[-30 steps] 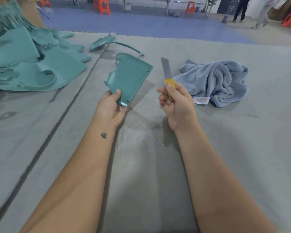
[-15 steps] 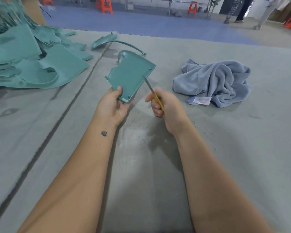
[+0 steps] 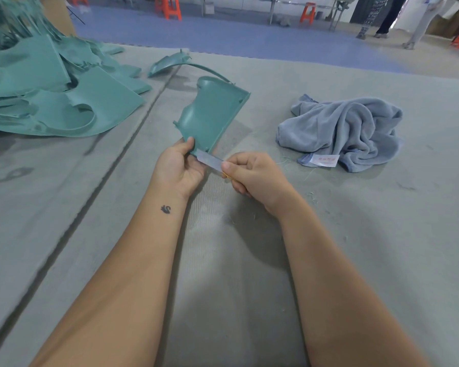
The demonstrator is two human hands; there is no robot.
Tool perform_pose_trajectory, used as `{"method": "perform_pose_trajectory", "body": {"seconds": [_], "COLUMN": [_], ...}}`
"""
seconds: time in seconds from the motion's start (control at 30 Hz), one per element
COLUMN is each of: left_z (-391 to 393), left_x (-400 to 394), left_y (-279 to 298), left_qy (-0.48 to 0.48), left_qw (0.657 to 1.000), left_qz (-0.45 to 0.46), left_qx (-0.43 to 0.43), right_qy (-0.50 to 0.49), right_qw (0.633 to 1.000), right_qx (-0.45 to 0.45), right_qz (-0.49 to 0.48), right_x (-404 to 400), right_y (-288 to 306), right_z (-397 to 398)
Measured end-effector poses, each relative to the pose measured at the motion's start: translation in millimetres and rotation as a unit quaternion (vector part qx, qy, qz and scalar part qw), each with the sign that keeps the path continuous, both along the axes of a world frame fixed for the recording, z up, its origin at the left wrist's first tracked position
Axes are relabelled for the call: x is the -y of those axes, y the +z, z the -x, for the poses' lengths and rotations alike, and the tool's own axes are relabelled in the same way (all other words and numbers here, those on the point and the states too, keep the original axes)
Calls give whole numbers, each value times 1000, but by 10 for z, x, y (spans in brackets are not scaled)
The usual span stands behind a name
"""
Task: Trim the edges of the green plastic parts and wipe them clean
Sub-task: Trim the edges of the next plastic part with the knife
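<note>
My left hand (image 3: 179,169) grips the near corner of a green plastic part (image 3: 210,115), thumb on top, and holds it tilted above the grey mat. My right hand (image 3: 252,176) holds a yellow-handled blade (image 3: 210,160); its flat metal tip lies against the part's near bottom edge, beside my left thumb. The yellow handle is almost hidden in my fingers. A crumpled blue-grey towel (image 3: 342,131) lies on the mat to the right, apart from both hands.
A pile of green plastic parts (image 3: 53,96) covers the far left of the grey mat (image 3: 249,260). One curved green part (image 3: 175,64) lies alone behind the held one. Thin plastic shavings (image 3: 310,194) lie near my right hand. Orange stools and standing people are far behind.
My right hand swung the blade from pointing upward down to the left, onto the part's near bottom edge. My left hand kept its grip and the part shifted only slightly.
</note>
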State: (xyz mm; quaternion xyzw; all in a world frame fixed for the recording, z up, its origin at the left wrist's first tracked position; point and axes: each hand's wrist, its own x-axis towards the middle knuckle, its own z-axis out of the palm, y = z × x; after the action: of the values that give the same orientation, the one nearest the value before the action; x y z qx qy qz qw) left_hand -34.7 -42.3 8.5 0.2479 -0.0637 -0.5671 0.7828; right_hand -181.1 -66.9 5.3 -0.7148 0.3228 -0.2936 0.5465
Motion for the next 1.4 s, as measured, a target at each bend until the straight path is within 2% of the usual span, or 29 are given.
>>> {"method": "perform_pose_trajectory", "body": {"seconds": [0.57, 0.7, 0.83, 0.93, 1.03, 1.1, 1.17, 1.3, 1.4], "left_z": [40, 37, 46, 58, 69, 76, 71, 64, 80], "left_x": [-48, -92, -96, -83, -71, -70, -74, -84, -77], "left_y": [27, 19, 15, 12, 11, 15, 15, 8, -9], "left_qy": [-14, -37, -42, -34, -20, -16, -22, -48, -56], "left_qw": [1000, 998, 997, 997, 997, 997, 997, 993, 990], "left_qz": [-1, -18, -22, -14, -14, -17, -17, -29, -33], "left_qx": [2, 44, 62, 61, 66, 72, 74, 107, 127], "right_qy": [-72, -144, -170, -126, -51, -44, -73, -170, -205], "right_qw": [996, 968, 954, 969, 993, 998, 997, 968, 940], "right_qx": [46, 186, 221, 196, 101, 42, 36, 164, 231], "right_qz": [17, -84, -110, -79, -19, 11, 14, -86, -146], "right_x": [46, 129, 153, 139, 104, 87, 99, 183, 203], "right_y": [-77, -55, -49, -71, -110, -123, -115, -77, -52], "right_z": [-32, 34, 57, 55, 20, -13, -27, 20, 39]}}
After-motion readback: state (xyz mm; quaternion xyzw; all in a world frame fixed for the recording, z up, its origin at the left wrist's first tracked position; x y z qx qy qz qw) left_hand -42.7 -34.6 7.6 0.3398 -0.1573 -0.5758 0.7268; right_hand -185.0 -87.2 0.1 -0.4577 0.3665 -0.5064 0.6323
